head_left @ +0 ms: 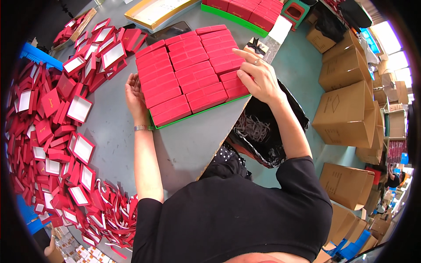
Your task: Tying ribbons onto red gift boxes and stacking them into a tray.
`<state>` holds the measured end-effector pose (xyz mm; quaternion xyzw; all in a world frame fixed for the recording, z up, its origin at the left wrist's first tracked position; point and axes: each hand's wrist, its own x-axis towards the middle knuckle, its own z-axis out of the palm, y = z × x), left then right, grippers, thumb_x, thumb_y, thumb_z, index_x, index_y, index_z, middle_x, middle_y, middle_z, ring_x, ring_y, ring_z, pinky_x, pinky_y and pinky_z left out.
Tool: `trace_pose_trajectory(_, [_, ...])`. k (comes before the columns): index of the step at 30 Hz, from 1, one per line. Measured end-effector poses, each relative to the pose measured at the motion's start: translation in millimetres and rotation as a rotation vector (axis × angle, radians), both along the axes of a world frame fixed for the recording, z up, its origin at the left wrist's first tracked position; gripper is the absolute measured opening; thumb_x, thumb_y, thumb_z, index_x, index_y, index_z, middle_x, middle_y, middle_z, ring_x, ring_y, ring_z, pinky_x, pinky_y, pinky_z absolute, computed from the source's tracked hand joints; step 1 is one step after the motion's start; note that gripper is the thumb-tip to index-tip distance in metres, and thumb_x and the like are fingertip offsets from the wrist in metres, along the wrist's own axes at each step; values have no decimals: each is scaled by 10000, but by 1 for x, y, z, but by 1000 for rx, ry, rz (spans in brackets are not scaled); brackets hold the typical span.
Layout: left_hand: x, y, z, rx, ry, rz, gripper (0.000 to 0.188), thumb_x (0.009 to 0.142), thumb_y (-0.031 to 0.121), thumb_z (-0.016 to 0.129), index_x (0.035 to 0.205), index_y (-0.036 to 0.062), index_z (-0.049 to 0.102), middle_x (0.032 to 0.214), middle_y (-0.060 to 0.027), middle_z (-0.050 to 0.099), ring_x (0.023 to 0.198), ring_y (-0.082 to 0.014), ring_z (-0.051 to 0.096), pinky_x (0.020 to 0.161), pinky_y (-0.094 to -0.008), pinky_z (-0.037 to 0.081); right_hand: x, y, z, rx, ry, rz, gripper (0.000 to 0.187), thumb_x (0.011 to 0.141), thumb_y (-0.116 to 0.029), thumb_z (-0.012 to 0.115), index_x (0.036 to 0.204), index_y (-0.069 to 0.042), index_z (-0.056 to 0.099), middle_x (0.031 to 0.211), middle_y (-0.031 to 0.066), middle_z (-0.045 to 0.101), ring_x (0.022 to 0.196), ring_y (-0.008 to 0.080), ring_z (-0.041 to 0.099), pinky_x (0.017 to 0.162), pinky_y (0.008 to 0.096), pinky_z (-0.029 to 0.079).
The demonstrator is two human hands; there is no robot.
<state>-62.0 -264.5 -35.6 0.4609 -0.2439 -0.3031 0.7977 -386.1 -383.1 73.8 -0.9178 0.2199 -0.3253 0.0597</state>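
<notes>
Rows of small red gift boxes [193, 74] stand packed together on a green tray [164, 125] in front of me. My left hand [136, 94] is upright beside the left side of the boxes, its fingers stretched and loosely together. Whether it touches them I cannot tell. At the right side, my right hand [259, 78] rests against the end boxes with index finger and thumb apart. Neither hand grasps anything. A small pale box with a black bow [256, 46] sits just beyond my right fingers.
A big heap of red box lids and bases [52, 118] covers the left, with red and white ribbons [114, 215] nearer. Behind are a phone [171, 31], a yellow-edged tray [158, 13] and another green tray [237, 18]. A black bag [280, 127] and cartons [344, 116] stand right.
</notes>
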Motion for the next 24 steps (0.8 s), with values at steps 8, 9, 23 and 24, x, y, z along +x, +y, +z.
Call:
trace_pose_trajectory(8, [5,-4,-3,-27,51,-7,499,992,330,236,1315,-38,336,1317,-193,399,1245,-283,391,1065,-385,304,13,-20,11,174,275,3,291,815,-251,525,643,-22,581,1211,147,571,753,290,556,794,386,396])
trace_pose_trajectory(9, [5,-4,-3,-29,67,-10,498,992,330,232,1313,-36,337,1316,-191,397,1245,-282,390,1066,-385,304,14,-21,10,158,281,-13,295,818,-255,519,658,-23,604,1162,145,598,764,289,591,798,392,401])
trace_pose_trajectory(23, [4,-3,1,-50,143,0,479,994,332,249,1259,-47,374,1242,-181,436,1178,-261,438,1047,-380,332,63,-63,12,142,326,-117,360,830,-185,477,1151,-55,575,889,209,630,842,355,606,769,444,478])
trace_pose_trajectory(24, [4,-2,1,-45,141,3,475,994,330,251,1255,-47,376,1234,-179,440,1176,-260,440,1047,-381,333,67,-61,11,139,326,-108,360,830,-185,477,1151,-55,575,889,209,630,842,355,606,769,444,478])
